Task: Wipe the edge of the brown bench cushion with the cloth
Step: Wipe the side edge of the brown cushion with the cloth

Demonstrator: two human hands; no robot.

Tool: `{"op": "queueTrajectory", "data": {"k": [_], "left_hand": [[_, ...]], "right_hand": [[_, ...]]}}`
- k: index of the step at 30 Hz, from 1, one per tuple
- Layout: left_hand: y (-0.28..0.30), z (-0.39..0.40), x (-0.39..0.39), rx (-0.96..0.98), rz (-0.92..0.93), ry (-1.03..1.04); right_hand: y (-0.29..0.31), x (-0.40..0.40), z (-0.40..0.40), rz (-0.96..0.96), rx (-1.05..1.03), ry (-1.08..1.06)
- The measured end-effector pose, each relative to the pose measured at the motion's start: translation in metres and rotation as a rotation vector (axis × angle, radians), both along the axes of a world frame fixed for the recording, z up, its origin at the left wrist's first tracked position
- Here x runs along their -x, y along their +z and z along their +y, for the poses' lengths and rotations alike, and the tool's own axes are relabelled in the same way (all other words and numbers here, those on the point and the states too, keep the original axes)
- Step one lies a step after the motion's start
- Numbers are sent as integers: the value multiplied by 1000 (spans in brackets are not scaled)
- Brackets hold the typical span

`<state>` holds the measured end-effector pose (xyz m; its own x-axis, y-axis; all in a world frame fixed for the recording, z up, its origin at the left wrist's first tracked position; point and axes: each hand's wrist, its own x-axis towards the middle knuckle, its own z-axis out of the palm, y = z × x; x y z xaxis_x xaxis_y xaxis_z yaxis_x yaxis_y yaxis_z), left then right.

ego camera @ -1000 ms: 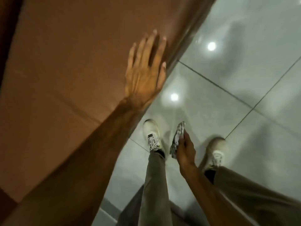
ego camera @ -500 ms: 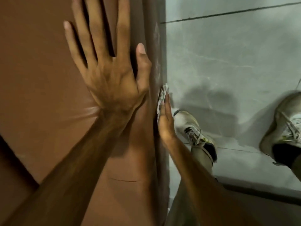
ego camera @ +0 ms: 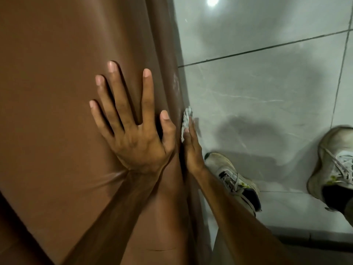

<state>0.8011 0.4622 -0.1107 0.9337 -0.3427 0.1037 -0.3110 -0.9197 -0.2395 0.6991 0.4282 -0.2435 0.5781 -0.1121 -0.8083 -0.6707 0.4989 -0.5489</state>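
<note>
- Head view: you look down along a brown bench cushion (ego camera: 57, 92) that fills the left half of the picture, its smooth surface shiny and slightly creased.
- Your left hand (ego camera: 133, 134) lies flat on top of the cushion near its right edge, palm down, fingers spread wide and holding nothing. The cushion dimples and wrinkles under the heel of that hand.
- The cushion's edge (ego camera: 175, 88) runs from top to bottom through the middle of the picture as a darker brown vertical side, with a pale smudge on it above your right hand.
- Your right hand (ego camera: 192, 148) is pressed flat against that side edge, fingers straight and close together, pointing away from you.
- The cloth (ego camera: 186, 119), small, white and patterned, sits pinned between your right fingers and the cushion's edge; part of it shows beyond your fingertips.
- Your two hands are near each other, with the corner of the cushion between them.
- To the right lies a glossy grey tiled floor (ego camera: 267, 83) with dark grout lines and a bright light reflection at the top.
- Your two worn white sneakers stand on the floor: the left shoe (ego camera: 233, 178) just beside your right wrist, the right shoe (ego camera: 336, 165) at the picture's right side.
</note>
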Motion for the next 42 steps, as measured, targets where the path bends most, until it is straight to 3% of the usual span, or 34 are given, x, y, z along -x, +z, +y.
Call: {"op": "queueTrajectory", "data": {"k": [2, 4, 7, 11, 14, 17, 19, 21, 24, 27, 30, 33, 36, 39, 42], "left_hand": [[3, -1, 1, -7, 5, 8], [6, -3, 1, 11, 26, 14], [6, -3, 0, 23, 37, 14], [3, -1, 2, 23, 21, 6], [0, -3, 2, 35, 23, 15], [4, -2, 3, 50, 29, 18], [6, -2, 3, 64, 40, 16], [5, -2, 2, 70, 44, 8], [-1, 0, 1, 81, 31, 0], [-5, 1, 2, 78, 5, -9], [-3, 3, 4, 78, 14, -10], [-1, 4, 5, 81, 40, -4], [-6, 6, 4, 68, 33, -25], [-11, 8, 3, 71, 4, -44], [-16, 8, 3, 74, 2, -37]], "right_hand": [[-4, 33, 9, 108, -54, 25], [29, 50, 8, 206, -56, 57], [72, 24, -3, 114, -44, 21], [31, -36, -19, -136, -16, -62], [-10, -37, -18, -29, 3, -15], [6, -25, -15, 112, -108, -54], [31, -27, -16, 45, -146, -99], [50, -48, -26, -75, -16, -7], [31, -106, -45, -198, 173, 77], [0, -133, -48, -111, 134, 0], [-4, -81, -33, 21, 14, 6], [18, -38, -19, 56, 28, 67], [36, -84, -37, -106, 147, 43], [14, -157, -60, -250, 260, 79], [-15, -154, -53, -98, 151, -17]]}}
